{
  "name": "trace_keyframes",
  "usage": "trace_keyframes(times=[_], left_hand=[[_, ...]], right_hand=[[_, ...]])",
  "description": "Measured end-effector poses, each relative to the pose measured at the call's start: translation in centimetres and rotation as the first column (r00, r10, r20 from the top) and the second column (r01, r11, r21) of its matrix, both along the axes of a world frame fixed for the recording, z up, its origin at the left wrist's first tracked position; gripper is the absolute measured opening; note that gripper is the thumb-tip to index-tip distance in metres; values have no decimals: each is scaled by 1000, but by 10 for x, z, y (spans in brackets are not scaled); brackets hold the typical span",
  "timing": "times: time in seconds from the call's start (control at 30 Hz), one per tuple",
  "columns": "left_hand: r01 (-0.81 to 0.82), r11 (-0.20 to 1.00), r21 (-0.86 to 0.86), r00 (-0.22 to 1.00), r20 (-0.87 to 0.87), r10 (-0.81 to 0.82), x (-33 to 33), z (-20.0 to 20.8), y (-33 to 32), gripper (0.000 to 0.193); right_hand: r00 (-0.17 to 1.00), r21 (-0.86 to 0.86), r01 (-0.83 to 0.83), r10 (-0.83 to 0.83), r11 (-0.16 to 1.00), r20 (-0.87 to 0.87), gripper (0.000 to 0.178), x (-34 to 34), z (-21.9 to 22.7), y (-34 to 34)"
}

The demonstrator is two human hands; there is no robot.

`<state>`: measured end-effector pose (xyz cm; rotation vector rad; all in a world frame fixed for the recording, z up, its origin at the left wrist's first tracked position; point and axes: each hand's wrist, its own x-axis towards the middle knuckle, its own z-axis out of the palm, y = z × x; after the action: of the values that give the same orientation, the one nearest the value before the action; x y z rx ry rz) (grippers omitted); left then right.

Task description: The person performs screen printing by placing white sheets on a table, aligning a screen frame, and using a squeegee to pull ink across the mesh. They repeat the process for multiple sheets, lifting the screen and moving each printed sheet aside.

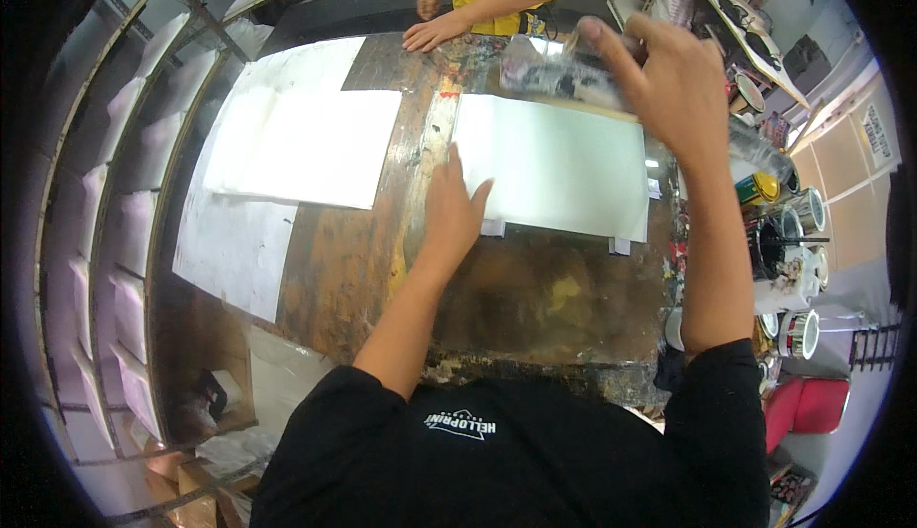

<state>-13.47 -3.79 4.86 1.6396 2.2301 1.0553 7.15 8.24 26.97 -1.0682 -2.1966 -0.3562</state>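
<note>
On the right half of the worn wooden tabletop [349, 270] lies a pale sheet [564, 165], with small white tabs [620, 245] showing along its near edge. At its near left corner the person's left hand [454, 205] rests flat, thumb spread away from the fingers, gripping nothing. Beyond the sheet's far right corner the right hand [673, 84] is raised and blurred, its fingers bent and apart from the thumb; whether it has hold of the smudged, see-through piece [564, 77] just beside it cannot be told.

The step in hand looks like settling the sheet against the tabs. By that reading, the next move calls for a light left palm, so that the sheet lies flat and square, and for the right hand to keep clear of its surface.

To the left sit more white sheets [325, 146]; at the far side, a co-worker's hand [435, 33] rests on the tabletop.

As for writing, white lettering [462, 426] with a small emblem stands on the person's black shirt [535, 475], and a wall sign [877, 133] at right carries dark print. Labels on the cans [799, 334] are too small to read.
</note>
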Motion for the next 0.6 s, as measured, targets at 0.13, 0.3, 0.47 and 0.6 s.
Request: trace_keyframes(times=[0.13, 0.3, 0.47, 0.6], left_hand=[[-55, 981, -185, 996, -72, 42, -2, -37, -4, 71], [8, 996, -94, 977, 213, 12, 10, -2, 6, 52], [6, 982, 187, 970, 239, -51, -8, 35, 27, 43], [-60, 995, 74, 996, 63, 56, -85, 46, 30, 45]], right_hand=[[999, -64, 19, -22, 998, -35, 65, -8, 30, 24], [992, -137, 69, -83, 988, -97, 73, -15, 50, 33], [992, -99, 72, -82, 992, -93, 74, -17, 53, 30], [999, -149, 13, -20, 989, -43, 79, -11, 49, 29]])
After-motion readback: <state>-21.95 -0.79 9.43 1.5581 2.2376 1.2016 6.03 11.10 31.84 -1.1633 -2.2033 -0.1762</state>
